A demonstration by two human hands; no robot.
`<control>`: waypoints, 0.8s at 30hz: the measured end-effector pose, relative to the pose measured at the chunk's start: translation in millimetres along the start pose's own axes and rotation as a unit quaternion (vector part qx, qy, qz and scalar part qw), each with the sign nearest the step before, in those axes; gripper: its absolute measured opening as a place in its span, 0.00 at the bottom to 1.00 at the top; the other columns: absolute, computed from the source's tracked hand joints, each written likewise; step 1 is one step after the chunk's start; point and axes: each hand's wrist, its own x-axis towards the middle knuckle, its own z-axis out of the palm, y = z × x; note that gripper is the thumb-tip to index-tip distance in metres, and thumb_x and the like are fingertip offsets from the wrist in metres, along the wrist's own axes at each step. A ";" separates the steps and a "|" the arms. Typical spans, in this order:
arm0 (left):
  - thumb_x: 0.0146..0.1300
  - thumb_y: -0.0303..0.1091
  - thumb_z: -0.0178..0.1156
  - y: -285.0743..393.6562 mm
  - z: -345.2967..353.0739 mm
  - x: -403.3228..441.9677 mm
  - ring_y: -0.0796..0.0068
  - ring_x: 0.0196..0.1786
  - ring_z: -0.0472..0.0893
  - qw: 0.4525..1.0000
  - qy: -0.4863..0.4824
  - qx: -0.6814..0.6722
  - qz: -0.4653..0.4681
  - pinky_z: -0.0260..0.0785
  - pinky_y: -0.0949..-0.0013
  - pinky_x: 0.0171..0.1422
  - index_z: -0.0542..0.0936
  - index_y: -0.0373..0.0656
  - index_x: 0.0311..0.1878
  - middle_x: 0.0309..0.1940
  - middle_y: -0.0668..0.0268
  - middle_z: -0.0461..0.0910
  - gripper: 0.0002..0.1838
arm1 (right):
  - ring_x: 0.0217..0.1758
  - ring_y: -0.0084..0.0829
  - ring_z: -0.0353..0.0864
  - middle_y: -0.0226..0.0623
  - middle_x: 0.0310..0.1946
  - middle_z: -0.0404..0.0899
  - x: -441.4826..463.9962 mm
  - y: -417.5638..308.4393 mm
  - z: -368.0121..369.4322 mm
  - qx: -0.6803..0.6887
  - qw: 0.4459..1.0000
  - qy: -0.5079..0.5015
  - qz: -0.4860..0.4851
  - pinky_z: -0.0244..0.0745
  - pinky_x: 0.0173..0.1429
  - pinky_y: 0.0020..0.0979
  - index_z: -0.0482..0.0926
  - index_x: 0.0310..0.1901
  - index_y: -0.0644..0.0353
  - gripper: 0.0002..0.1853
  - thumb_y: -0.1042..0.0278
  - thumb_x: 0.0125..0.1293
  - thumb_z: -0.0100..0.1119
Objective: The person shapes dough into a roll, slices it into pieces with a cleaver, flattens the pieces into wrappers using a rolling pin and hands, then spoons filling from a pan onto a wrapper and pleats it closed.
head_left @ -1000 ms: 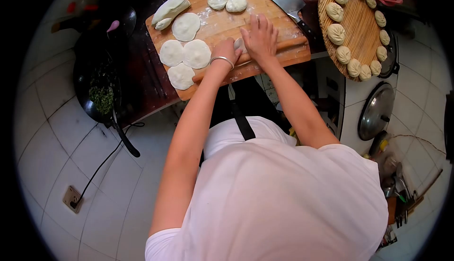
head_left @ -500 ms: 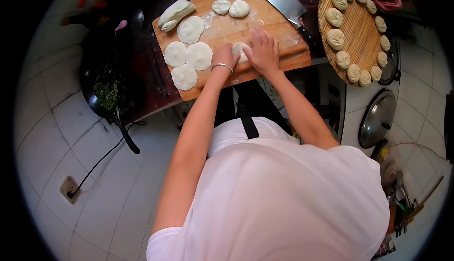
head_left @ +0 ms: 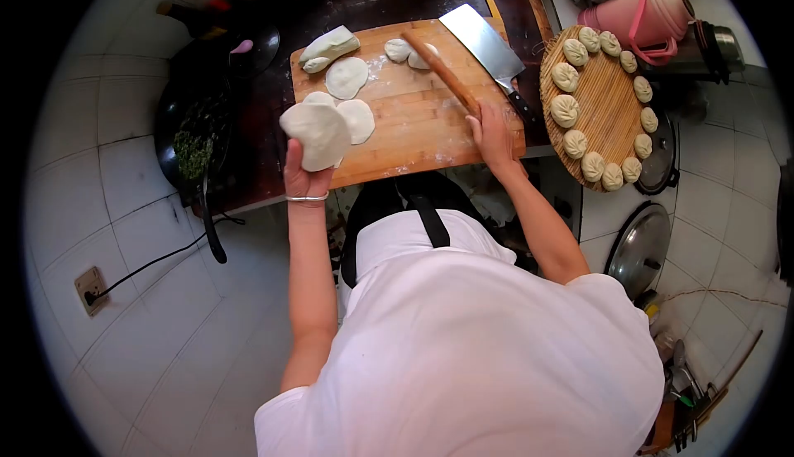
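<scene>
My left hand (head_left: 306, 174) holds up a flattened dough round (head_left: 318, 134) at the left front edge of the wooden board (head_left: 413, 110); most of its fingers are hidden behind the dough. At the board's right side, my right hand (head_left: 495, 136) is closed on the near end of a rolling pin (head_left: 447, 72), which slants up to the left. The pin's far end covers part of a dough piece (head_left: 420, 57), beside another piece (head_left: 397, 49). More flat rounds (head_left: 346, 78) lie at the left, below a thick dough roll (head_left: 329, 47).
A cleaver (head_left: 484, 42) lies on the board's right part. Farther right, a round woven tray (head_left: 608, 110) carries several pleated buns. A pink thermos (head_left: 641, 19) stands behind it. At the left is a dark wok (head_left: 194, 151) with chopped greens.
My left hand has moved left and lifted a dough round off the board. My right hand has taken the pin's end, and the pin has swung from crosswise to slanting. The view has shifted.
</scene>
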 end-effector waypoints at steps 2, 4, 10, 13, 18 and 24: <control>0.57 0.43 0.69 20.3 -1.9 -9.8 0.59 0.67 0.68 0.993 -0.054 -0.055 0.094 0.55 0.48 0.74 0.70 0.46 0.64 0.63 0.63 0.72 0.32 | 0.50 0.48 0.72 0.44 0.43 0.73 19.8 11.6 13.7 -0.034 0.999 0.023 0.011 0.69 0.52 0.44 0.71 0.53 0.62 0.20 0.63 0.62 0.60; 0.58 0.44 0.69 35.7 17.8 -16.6 0.57 0.67 0.68 0.978 -0.086 -0.102 0.162 0.55 0.46 0.73 0.72 0.45 0.61 0.61 0.61 0.73 0.30 | 0.51 0.48 0.71 0.46 0.45 0.72 33.5 12.2 17.1 -0.076 0.994 0.009 0.072 0.68 0.53 0.44 0.70 0.57 0.61 0.23 0.62 0.62 0.60; 0.69 0.38 0.55 82.9 18.6 -67.3 0.56 0.69 0.66 0.957 -0.101 -0.174 0.210 0.57 0.49 0.74 0.68 0.39 0.64 0.65 0.56 0.68 0.23 | 0.55 0.46 0.69 0.43 0.51 0.70 45.6 -31.6 23.7 -0.107 0.993 0.042 -0.039 0.66 0.55 0.47 0.69 0.58 0.57 0.24 0.70 0.58 0.61; 0.70 0.41 0.53 87.9 30.4 -82.6 0.53 0.70 0.63 0.963 -0.028 -0.093 0.250 0.56 0.49 0.74 0.63 0.41 0.69 0.68 0.55 0.64 0.28 | 0.52 0.47 0.72 0.47 0.47 0.75 45.3 -94.7 59.2 0.044 0.975 -0.028 -0.216 0.67 0.58 0.42 0.75 0.51 0.61 0.20 0.79 0.54 0.56; 0.67 0.48 0.56 111.1 37.7 -102.0 0.47 0.75 0.51 0.963 -0.052 -0.044 0.262 0.51 0.50 0.77 0.55 0.41 0.73 0.74 0.49 0.50 0.37 | 0.60 0.45 0.68 0.41 0.56 0.70 25.8 -144.7 122.7 0.016 0.920 -0.174 -0.350 0.65 0.62 0.44 0.70 0.57 0.53 0.20 0.67 0.62 0.54; 0.70 0.62 0.32 178.6 5.1 -151.7 0.40 0.75 0.49 0.954 -0.057 -0.081 0.282 0.40 0.41 0.77 0.55 0.44 0.73 0.73 0.44 0.49 0.38 | 0.56 0.43 0.71 0.40 0.50 0.73 26.9 -137.7 106.7 -0.073 0.934 -0.229 -0.265 0.68 0.55 0.45 0.75 0.48 0.54 0.16 0.65 0.57 0.59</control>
